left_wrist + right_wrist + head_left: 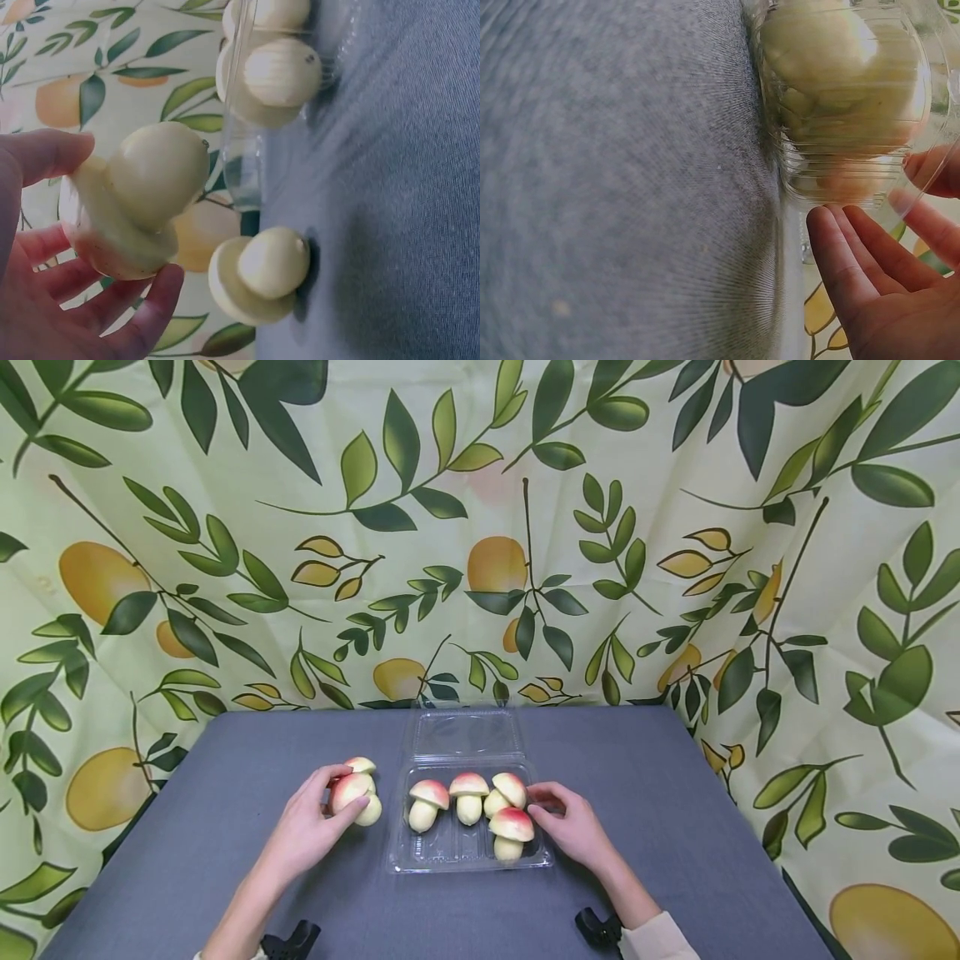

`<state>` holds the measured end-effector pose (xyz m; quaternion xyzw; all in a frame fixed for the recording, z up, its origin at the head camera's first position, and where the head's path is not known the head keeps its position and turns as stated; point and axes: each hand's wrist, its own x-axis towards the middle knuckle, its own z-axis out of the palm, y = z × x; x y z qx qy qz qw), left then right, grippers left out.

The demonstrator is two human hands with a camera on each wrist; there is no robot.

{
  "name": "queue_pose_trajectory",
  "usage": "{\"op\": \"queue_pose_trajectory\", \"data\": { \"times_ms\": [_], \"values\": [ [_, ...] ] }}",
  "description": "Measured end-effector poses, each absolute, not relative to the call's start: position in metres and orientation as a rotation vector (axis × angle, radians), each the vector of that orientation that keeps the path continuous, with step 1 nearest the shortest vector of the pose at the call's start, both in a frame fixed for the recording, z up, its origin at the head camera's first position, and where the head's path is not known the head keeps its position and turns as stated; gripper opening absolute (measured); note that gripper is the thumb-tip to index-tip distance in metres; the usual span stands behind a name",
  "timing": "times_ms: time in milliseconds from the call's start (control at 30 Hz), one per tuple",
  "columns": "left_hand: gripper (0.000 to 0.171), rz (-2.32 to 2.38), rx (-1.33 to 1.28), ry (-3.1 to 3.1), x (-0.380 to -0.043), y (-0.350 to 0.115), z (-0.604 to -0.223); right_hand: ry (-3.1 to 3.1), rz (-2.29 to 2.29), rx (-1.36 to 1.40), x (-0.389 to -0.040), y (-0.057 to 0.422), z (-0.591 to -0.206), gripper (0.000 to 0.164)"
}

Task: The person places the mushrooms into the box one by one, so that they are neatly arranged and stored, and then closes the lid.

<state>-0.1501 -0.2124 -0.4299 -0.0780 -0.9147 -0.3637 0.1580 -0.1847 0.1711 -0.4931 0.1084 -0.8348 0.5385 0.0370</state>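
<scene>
My left hand (315,818) grips a mushroom-shaped piece (351,792) between thumb and fingers, its red-tinged cap toward the palm and its pale rounded stem outward. Just behind it on the table lies another such mushroom (274,262), partly covered by the held one in the head view. To the right stands a clear plastic container (397,857), its lid (468,733) folded back. Inside are several mushrooms (469,797), two of them crowded together at the right end. My right hand (573,827) is at the container's right side, fingers extended with fingertips right at its wall.
A grey-blue cloth (630,760) covers the table. Behind and beside it hangs a leaf-and-fruit patterned backdrop (495,635). Black wrist mounts (292,941) sit under both forearms near the front.
</scene>
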Motion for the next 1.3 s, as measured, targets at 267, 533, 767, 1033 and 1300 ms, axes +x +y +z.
{"op": "queue_pose_trajectory", "data": {
  "times_ms": [267, 533, 767, 1033, 1300],
  "values": [
    [0.043, -1.067, -0.315, -2.557, -0.152, -0.201, -0.430, -2.594, 1.614, 0.320, -0.186, 0.172, -0.495, 0.025],
    [0.041, -1.069, -0.428, -2.500, -0.152, -0.188, -0.430, -2.579, 1.623, 0.337, -0.186, 0.173, -0.495, 0.025],
    [0.041, -1.084, -0.478, -2.481, -0.150, -0.177, -0.431, -2.584, 1.630, 0.337, -0.186, 0.172, -0.494, 0.025],
    [0.043, -1.110, -0.501, -2.510, -0.153, -0.162, -0.425, -2.553, 1.696, 0.361, -0.186, 0.173, -0.492, 0.027],
    [0.043, -1.132, -0.583, -2.514, -0.152, -0.146, -0.428, -2.580, 1.666, 0.343, -0.187, 0.172, -0.494, 0.027]
  ]
}}
